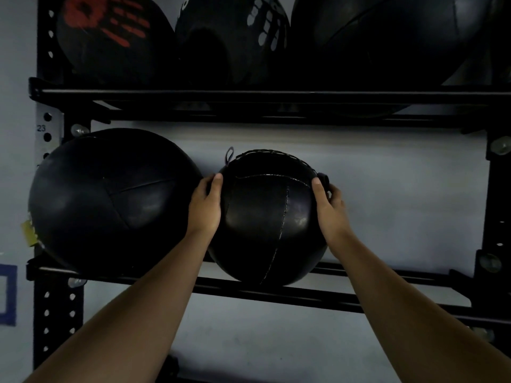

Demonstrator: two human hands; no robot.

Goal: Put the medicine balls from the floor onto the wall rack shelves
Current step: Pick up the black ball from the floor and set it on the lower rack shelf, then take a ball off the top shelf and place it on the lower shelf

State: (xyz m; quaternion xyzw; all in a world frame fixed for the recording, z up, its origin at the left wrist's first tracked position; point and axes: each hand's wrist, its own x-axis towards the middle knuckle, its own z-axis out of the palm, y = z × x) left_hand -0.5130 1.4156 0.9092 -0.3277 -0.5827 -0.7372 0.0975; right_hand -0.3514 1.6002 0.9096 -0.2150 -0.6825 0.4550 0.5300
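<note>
As the head view looks at the wall rack, both hands sit on one ball at the lower shelf.

Writing and marks: the number "23" (41, 128) is printed beside the holes of the left upright (49, 51); a red handprint (106, 19) marks the upper-left ball (110, 42); a white handprint (266, 22) marks the upper-middle ball (235, 42); further white lettering at that ball's top edge is too cropped to read.

Upper shelf: three dark balls stand side by side on the upper shelf rail (249, 94); the upper-right ball (392, 37) shows seams only.

Lower shelf: a large black ball (110, 200) rests at the left end, a yellow tag (29, 232) showing at its left edge.

Task ball: the stitched medicine ball (266, 217) rests on the lower shelf rail (359, 301), just right of the large ball, with a small loop (229, 154) at its top left.

Obstruction: the left hand fills the narrow gap between the two lower balls; whether the balls themselves touch cannot be told.

Left hand (206, 205): palm pressed flat to the ball's left side, thumb up over the front.

Right hand (329, 207): cupped on the ball's right side, fingers curled behind next to a dark strap tab (323, 179).

Arms: both forearms reach up and forward from the lower corners, bare.

Surroundings: pale wall (387, 189) behind; a blue square outline (7, 294) at the far left.
</note>
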